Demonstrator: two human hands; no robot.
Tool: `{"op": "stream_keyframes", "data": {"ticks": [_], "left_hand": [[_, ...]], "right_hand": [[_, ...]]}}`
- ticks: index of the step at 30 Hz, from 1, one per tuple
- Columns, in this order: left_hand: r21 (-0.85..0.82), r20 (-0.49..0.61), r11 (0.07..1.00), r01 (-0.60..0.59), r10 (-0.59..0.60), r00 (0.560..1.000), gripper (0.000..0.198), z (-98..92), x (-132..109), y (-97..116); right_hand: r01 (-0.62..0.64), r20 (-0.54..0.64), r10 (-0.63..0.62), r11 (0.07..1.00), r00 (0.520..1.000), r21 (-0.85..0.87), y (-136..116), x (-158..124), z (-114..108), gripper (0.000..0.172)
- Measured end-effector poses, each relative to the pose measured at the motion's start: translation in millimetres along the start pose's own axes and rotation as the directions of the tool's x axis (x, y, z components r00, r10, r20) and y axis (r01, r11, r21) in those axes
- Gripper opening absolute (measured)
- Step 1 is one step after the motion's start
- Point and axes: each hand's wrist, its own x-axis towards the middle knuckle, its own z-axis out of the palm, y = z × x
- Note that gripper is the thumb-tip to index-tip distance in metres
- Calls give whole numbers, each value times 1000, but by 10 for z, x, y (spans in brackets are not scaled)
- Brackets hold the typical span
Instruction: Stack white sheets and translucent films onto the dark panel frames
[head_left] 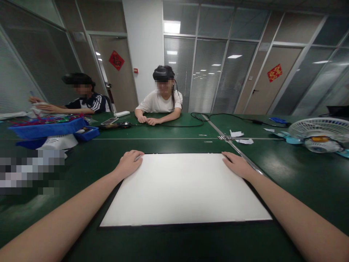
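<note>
A flat white panel [185, 189] with a thin black rim lies on the green table in front of me. My left hand [129, 162] is at its far left corner, fingers closed over the edge; a small silvery sliver shows by the thumb, too small to name. At the far right corner, my right hand [237, 165] has its fingers together on the rim. Something thin and dark shows between thumb and fingers there; I cannot tell whether it is an object or a shadow. Both forearms run along the panel's sides.
Blue trays [51, 128] with coloured wires stand at the left. A white fan [321, 133] lies at the right, near paper scraps [244, 141]. A metal strip [245, 158] and black cable [231, 115] cross the table [174, 247]. Two people in headsets sit opposite.
</note>
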Motion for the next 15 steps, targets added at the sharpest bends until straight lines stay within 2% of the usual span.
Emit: {"op": "stream_keyframes", "data": {"ticks": [9, 15], "left_hand": [[-14, -5, 1000, 2, -2, 1000, 39, -61, -66, 75], [-13, -7, 1000, 1, -1, 1000, 37, -71, -80, 86]], "right_hand": [[-10, 14, 10, 1000, 1000, 29, 102, 33, 108, 55], [-43, 27, 42, 998, 999, 42, 89, 89, 63, 54]]}}
